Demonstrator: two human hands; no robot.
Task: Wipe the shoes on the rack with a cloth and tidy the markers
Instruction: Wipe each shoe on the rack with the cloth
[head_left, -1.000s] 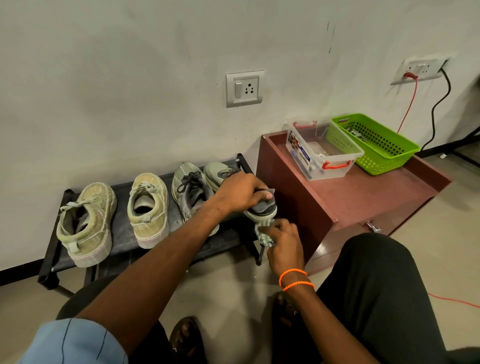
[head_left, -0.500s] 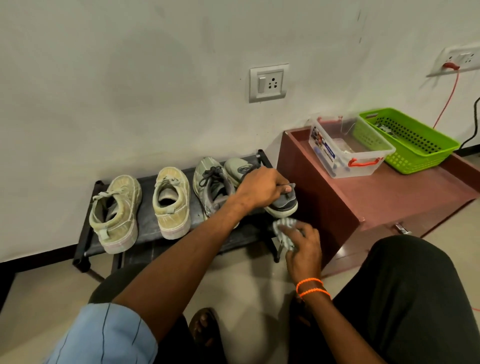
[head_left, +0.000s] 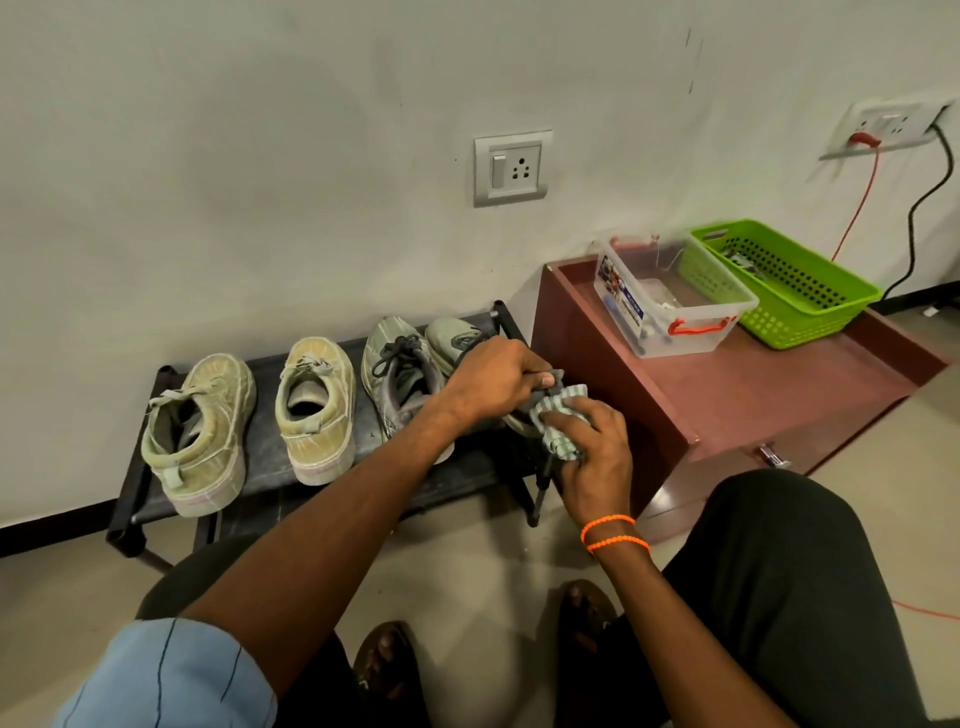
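— Shoes: where is the grey one (head_left: 457, 340)?
— Under the left hand (head_left: 496, 376), whose fingers curl over its heel end at the right end of the rack (head_left: 260, 467).
— And the cloth (head_left: 558, 426)?
— Bunched in the right hand (head_left: 592, 457), fingers curled round it, pressed against the shoe just beside the left thumb.

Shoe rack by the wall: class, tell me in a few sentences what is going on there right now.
A seated person is cleaning shoes. The left hand grips the heel end of the grey shoe at the right end of the black rack, while the right hand presses a striped cloth against its heel. The other grey shoe and two beige shoes sit on the rack untouched. On the brown cabinet stand a clear box and a green basket.
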